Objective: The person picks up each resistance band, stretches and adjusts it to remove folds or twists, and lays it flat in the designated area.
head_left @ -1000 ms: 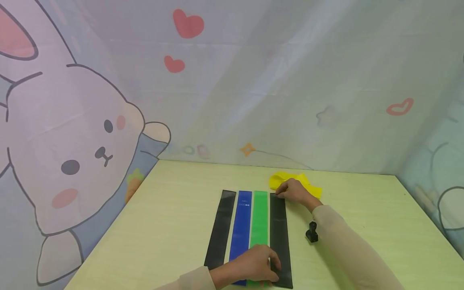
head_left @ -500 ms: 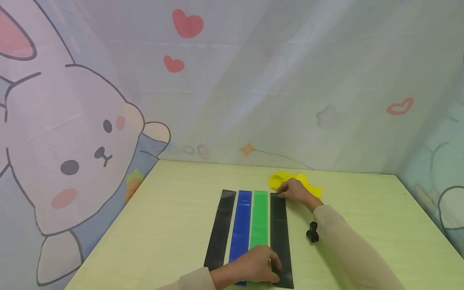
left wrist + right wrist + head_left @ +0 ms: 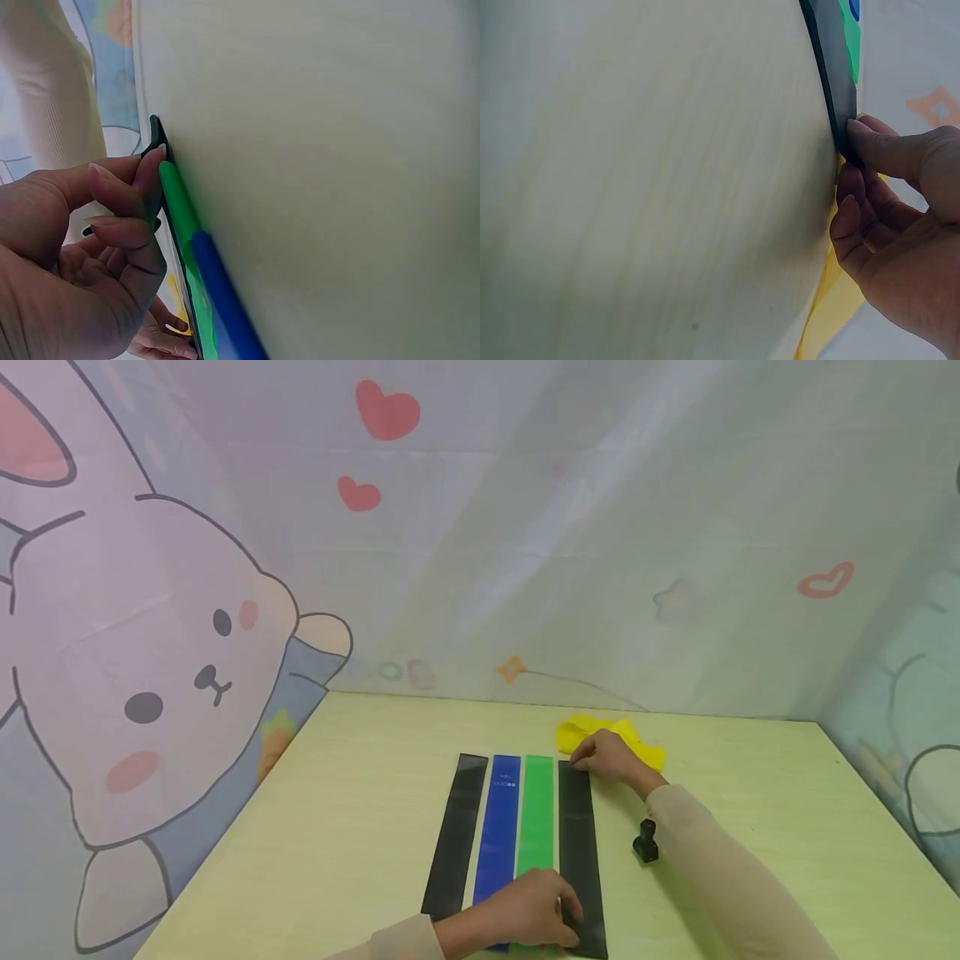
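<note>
My right hand (image 3: 609,758) pinches the far end of the rightmost black band (image 3: 579,852), thumb and curled fingers clamped on its corner; the right wrist view shows the fingertip (image 3: 866,139) pressed on that dark edge. My left hand (image 3: 525,914) has its grip on the near end of the same band, fingers curled and nipping the corner where it meets the green band (image 3: 537,814). So the band runs straight between my two grips, its long axis going away from me, flat on the worktop (image 3: 360,810).

Leftward from both grips lie the green band, touching the black one edge to edge, then the blue band (image 3: 498,827), then a second black band (image 3: 456,835), all parallel. Just beyond my right grip, nearly under the knuckles, sits a crumpled yellow band (image 3: 637,739). That one is far nearer the right hand than the left. A small black clip (image 3: 645,842) stands on the worktop beside my right sleeve (image 3: 720,877), behind that grip. A cartoon rabbit curtain (image 3: 150,652) hangs around the worktop.
</note>
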Demonstrator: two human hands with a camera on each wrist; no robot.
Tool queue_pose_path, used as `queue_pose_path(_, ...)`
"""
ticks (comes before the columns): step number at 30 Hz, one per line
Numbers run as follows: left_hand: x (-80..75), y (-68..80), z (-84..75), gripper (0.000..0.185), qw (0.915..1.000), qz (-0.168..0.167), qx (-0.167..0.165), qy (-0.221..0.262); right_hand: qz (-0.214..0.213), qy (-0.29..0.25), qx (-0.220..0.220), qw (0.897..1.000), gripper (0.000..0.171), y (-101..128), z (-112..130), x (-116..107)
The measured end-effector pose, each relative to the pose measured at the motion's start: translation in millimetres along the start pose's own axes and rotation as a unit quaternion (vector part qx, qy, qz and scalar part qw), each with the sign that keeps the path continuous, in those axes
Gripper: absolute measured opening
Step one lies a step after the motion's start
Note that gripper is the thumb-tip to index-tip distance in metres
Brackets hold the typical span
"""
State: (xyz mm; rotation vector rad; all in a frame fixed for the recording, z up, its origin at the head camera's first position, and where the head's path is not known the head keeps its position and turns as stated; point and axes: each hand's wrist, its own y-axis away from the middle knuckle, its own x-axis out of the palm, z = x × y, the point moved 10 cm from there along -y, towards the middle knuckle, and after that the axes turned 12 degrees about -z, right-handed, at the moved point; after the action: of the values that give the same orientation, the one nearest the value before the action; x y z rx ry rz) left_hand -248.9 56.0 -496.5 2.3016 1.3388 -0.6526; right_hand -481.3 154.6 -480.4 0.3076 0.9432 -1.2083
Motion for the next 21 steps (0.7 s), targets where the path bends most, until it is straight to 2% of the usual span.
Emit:
queue_pose_path(9, 0.8, 1.4, 0.4, 0.011, 1.0, 0.005, 0.0, 0.006, 0.004, -0.003, 0.007, 1.0, 0.01, 1.5, -2.5, 3.1)
queue_pose_path(16, 0.1, 1.8, -4.4, 0.013, 0.9996, 0.008, 0.025, 0.01, 0.0, -0.007, 0.018, 1.0, 0.01, 1.5, -4.3, 1.0)
queue_pose_path(21, -0.8, 1.9, -3.6, 0.013, 0.9996, 0.005, 0.026, 0.008, -0.003, -0.006, 0.016, 1.0, 0.01, 1.6, -3.7, -0.2)
